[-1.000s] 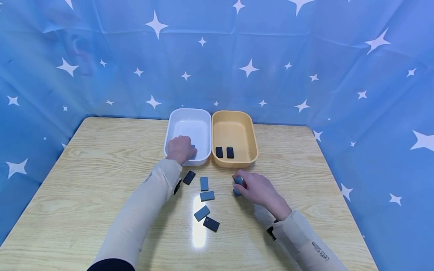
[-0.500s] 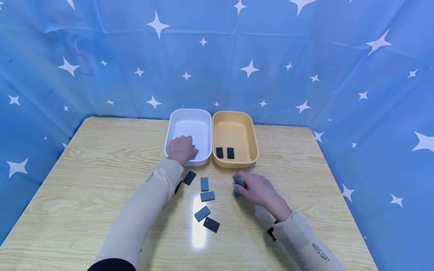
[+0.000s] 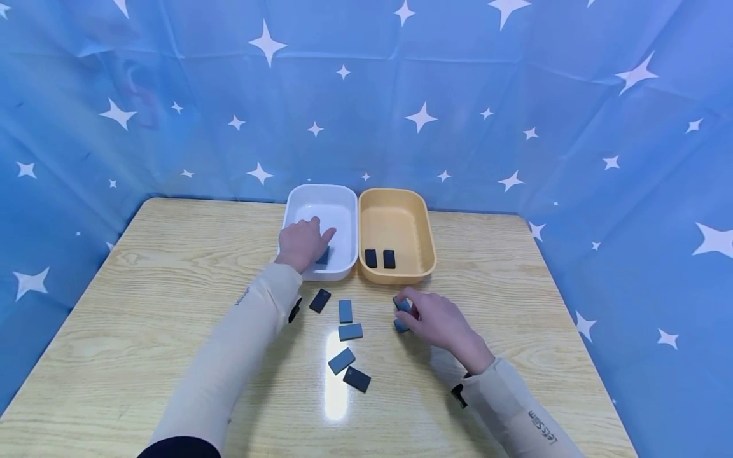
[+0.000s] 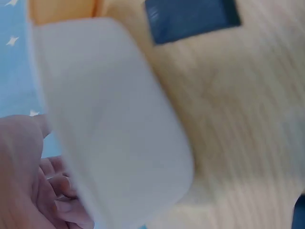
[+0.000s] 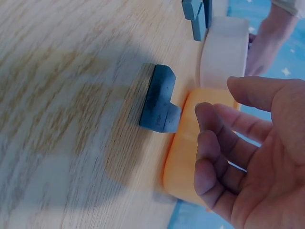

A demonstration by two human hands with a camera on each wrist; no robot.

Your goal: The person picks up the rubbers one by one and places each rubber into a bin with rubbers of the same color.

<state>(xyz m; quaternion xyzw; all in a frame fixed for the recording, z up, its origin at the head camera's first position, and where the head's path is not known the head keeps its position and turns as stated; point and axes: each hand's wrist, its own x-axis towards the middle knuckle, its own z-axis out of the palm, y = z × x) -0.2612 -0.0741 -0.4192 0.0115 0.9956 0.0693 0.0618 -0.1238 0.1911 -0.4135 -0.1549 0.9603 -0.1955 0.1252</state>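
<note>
My left hand is over the near left part of the white bin, thumb stretched out and fingers loosely bent, holding nothing. Partly hidden beside it, a small blue rectangular block lies in that bin. In the left wrist view the fingers show behind the white bin's wall. Over the table right of centre, my right hand has its thumb and fingers apart. Below its fingertips lie two blue blocks, a far one and a nearer one; the right wrist view shows a gap between fingers and blocks.
The yellow bin adjoins the white one and contains two black blocks. Between my arms, several loose blocks lie on the wooden table: blue ones and black ones. A blue starry curtain hangs behind.
My left hand has shifted slightly left and opened, letting go of the blue block, which now shows in the white bin. The right hand has stayed in place.
</note>
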